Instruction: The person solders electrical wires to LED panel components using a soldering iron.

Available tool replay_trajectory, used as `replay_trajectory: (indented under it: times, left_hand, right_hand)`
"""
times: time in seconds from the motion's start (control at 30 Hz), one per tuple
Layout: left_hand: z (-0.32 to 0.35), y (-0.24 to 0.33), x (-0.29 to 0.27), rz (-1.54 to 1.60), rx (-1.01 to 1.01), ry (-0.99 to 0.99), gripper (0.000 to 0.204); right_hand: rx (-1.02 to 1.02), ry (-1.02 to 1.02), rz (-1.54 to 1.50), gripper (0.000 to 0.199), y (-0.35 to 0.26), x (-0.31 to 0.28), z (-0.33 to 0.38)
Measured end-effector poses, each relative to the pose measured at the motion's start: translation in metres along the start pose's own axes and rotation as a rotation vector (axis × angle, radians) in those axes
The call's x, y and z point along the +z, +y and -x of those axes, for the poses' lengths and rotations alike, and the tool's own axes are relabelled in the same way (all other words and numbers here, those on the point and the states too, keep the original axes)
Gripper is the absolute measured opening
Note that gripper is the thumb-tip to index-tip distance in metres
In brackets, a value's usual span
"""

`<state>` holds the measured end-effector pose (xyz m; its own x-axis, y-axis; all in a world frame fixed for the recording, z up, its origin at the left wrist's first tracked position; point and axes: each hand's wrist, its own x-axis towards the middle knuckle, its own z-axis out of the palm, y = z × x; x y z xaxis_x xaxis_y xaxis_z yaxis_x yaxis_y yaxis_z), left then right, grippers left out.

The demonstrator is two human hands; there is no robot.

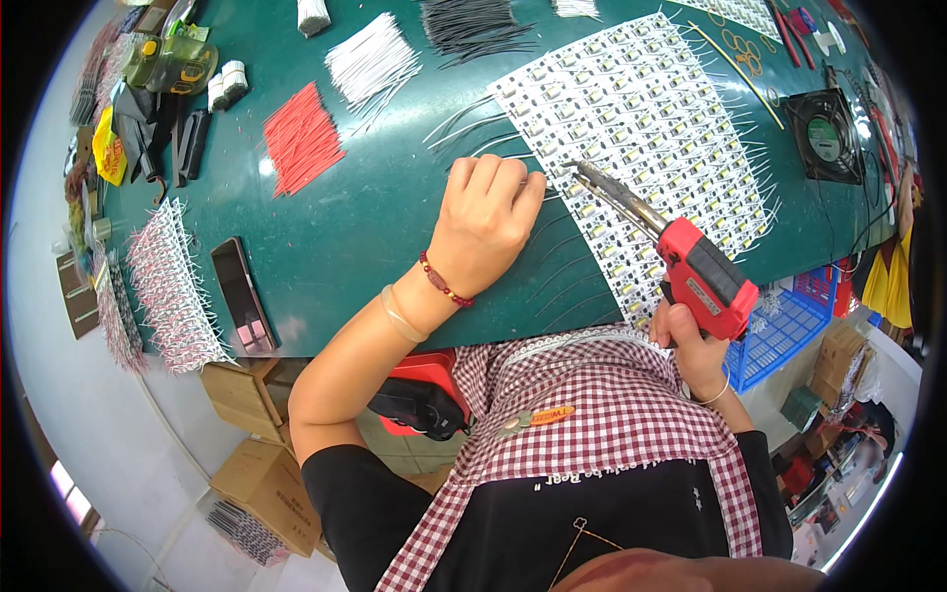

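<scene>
My right hand (691, 347) grips a red and black soldering gun (702, 281). Its long metal barrel points up and left, and the dark tip is over the left edge of a white sheet of small circuit boards (641, 128). Just left of that tip, my left hand (488, 219) is closed, knuckles up and fingers bent down; its fingertips and anything pinched in them are hidden. Thin black wires (464, 123) stick out from the sheet's left edge, above and below this hand. Short pale wires line the sheet's right edge.
On the green table (375, 227) lie bundles of red wires (302, 140), white wires (372, 61) and black wires (473, 28). A phone (243, 294) and a wired board sheet (176, 286) lie at left. A small fan (827, 136) stands right, above a blue basket (784, 335).
</scene>
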<state>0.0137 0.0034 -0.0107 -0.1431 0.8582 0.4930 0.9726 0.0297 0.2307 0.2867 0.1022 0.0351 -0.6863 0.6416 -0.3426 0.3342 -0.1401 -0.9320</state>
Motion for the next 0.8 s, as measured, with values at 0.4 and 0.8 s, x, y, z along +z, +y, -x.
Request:
replay_trajectory:
  times: [0.4,0.8]
  left_hand:
    - [-0.007,0.014,-0.021,-0.008,-0.020,0.074,0.021]
    - [0.010,0.037,0.001,0.197,-0.075,-0.007,0.023]
  right_hand:
    - [-0.108,-0.046,-0.247,0.050,0.000,-0.014,0.014]
    - [0.002,-0.075,-0.159,0.046,0.032,-0.021,0.034]
